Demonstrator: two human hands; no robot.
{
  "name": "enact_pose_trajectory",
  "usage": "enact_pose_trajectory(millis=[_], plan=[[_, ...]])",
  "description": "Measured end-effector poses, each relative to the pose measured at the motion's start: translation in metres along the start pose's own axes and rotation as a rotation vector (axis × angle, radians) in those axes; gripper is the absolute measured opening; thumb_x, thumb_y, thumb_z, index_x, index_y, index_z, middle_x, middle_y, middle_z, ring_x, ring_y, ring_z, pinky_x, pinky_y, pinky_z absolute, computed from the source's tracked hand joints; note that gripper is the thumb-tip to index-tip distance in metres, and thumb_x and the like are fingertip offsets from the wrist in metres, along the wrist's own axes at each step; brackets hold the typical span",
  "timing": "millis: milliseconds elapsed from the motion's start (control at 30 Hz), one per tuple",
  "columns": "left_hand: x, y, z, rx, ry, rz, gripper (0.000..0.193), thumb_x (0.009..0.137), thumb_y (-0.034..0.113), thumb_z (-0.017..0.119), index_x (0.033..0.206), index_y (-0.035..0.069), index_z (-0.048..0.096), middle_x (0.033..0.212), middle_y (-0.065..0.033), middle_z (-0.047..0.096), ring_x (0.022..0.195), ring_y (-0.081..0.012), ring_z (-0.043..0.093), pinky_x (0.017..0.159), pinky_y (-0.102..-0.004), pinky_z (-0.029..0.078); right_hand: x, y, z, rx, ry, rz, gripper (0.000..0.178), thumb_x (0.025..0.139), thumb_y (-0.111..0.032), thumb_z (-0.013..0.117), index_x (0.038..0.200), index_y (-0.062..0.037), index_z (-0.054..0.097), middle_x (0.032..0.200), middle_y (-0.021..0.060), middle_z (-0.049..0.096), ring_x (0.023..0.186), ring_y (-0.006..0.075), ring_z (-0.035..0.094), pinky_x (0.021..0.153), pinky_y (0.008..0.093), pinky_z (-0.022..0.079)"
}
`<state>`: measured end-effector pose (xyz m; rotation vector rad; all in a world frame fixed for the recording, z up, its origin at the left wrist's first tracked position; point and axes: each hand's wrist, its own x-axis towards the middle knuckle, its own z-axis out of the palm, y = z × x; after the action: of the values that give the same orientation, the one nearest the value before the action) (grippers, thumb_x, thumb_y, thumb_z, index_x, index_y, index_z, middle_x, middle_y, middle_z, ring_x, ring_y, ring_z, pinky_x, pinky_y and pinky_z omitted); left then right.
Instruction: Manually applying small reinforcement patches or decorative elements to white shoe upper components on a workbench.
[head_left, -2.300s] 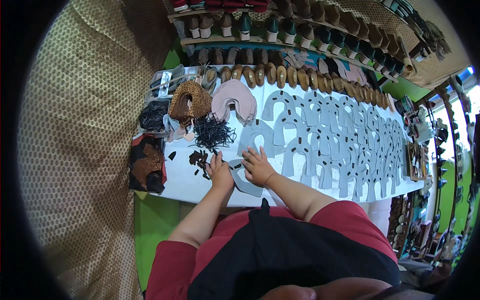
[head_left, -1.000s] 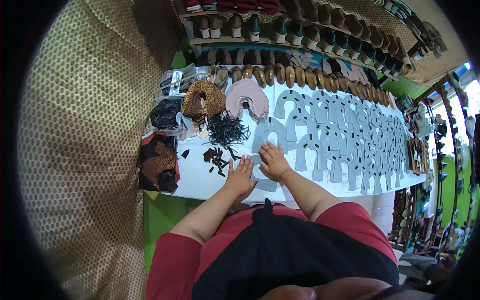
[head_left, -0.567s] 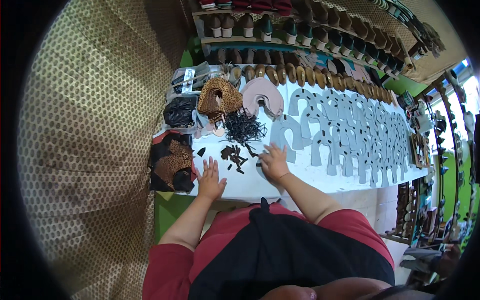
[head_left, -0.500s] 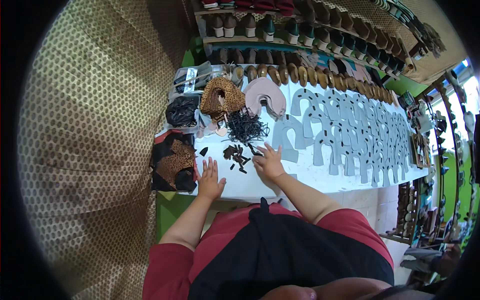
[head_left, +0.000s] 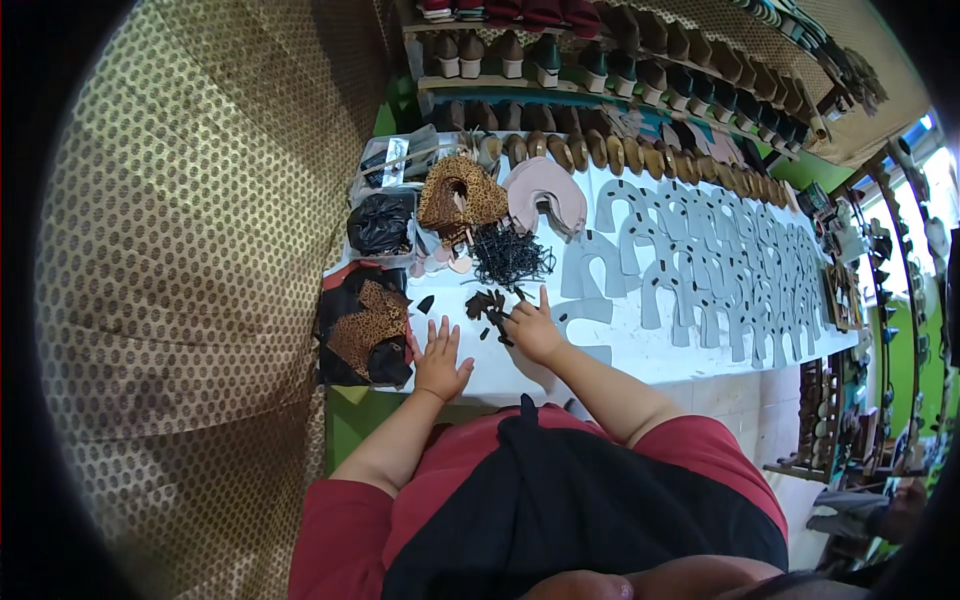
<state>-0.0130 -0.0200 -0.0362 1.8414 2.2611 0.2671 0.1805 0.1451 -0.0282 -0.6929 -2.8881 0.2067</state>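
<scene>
My left hand [head_left: 439, 364] rests palm down near the table's front edge, its fingers spread and holding nothing. Just beyond its fingertips lies one small dark pointed piece [head_left: 426, 304]. My right hand [head_left: 535, 334] is also palm down with its index finger stretched out. Its fingertips reach the right side of a small pile of short black pieces [head_left: 487, 302]; whether one is under them is hidden. Behind the pile sits a tangled heap of thin black strips [head_left: 510, 254]. Grey U-shaped cut pieces [head_left: 588, 266], many with a small black mark, spread rightward in overlapping rows.
Leopard-print pieces [head_left: 460, 195] and a pink U-shaped stack [head_left: 545, 192] stand behind the heap. At left are a black bag in a clear bin [head_left: 380, 225] and folded black and leopard material [head_left: 368, 330]. Brown shoe forms [head_left: 597, 150] line the back edge, below shelves of heeled shoes [head_left: 512, 55].
My right hand has shifted left and a little nearer, closer to the small black pieces. My left hand stays flat in about the same place. The whole view has swung slightly.
</scene>
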Motion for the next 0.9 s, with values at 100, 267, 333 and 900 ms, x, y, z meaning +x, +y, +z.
enact_pose_trajectory(millis=[100,267,333,900], plan=[[-0.001,0.0,0.0,-0.013,-0.005,-0.012,0.076,0.087,0.045,0.059,0.15,0.008,0.038,0.163,-0.0168,0.02,0.151,-0.0386,0.012,0.116,-0.0653,0.001,-0.009,0.003,-0.012,0.067,-0.048,0.113,0.013,0.082,-0.017,0.065,0.092,-0.0149,0.071,0.097,0.0035,0.062,0.113,0.0242,0.054,0.112,0.0742,0.014],[-0.001,0.0,-0.002,-0.036,0.008,-0.016,0.074,0.087,0.045,0.059,0.148,0.009,0.04,0.162,-0.0168,0.023,0.151,-0.0381,0.013,0.116,-0.0652,0.0,-0.039,0.033,-0.03,0.389,0.114,0.651,0.016,0.074,-0.021,0.068,0.085,-0.0102,0.07,0.077,0.0082,0.067,0.084,0.0277,0.064,0.091,0.0489,0.05],[-0.001,0.0,-0.002,-0.03,0.011,-0.01,0.073,0.088,0.045,0.059,0.148,0.009,0.041,0.162,-0.0168,0.024,0.151,-0.0381,0.013,0.116,-0.0651,-0.001,-0.055,0.04,-0.027,0.423,0.2,0.741,0.017,0.074,-0.02,0.067,0.084,-0.0072,0.069,0.07,0.01,0.067,0.073,0.0291,0.066,0.073,0.0424,0.053],[-0.001,0.004,-0.002,-0.028,0.03,-0.004,0.068,0.087,0.042,0.058,0.145,0.009,0.046,0.161,-0.0159,0.027,0.151,-0.039,0.014,0.116,-0.0659,-0.001,-0.097,0.015,-0.013,0.514,0.092,1.089,0.018,0.079,-0.029,0.066,0.083,-0.0141,0.074,0.082,0.0098,0.073,0.079,0.0299,0.071,0.076,0.0389,0.055]])
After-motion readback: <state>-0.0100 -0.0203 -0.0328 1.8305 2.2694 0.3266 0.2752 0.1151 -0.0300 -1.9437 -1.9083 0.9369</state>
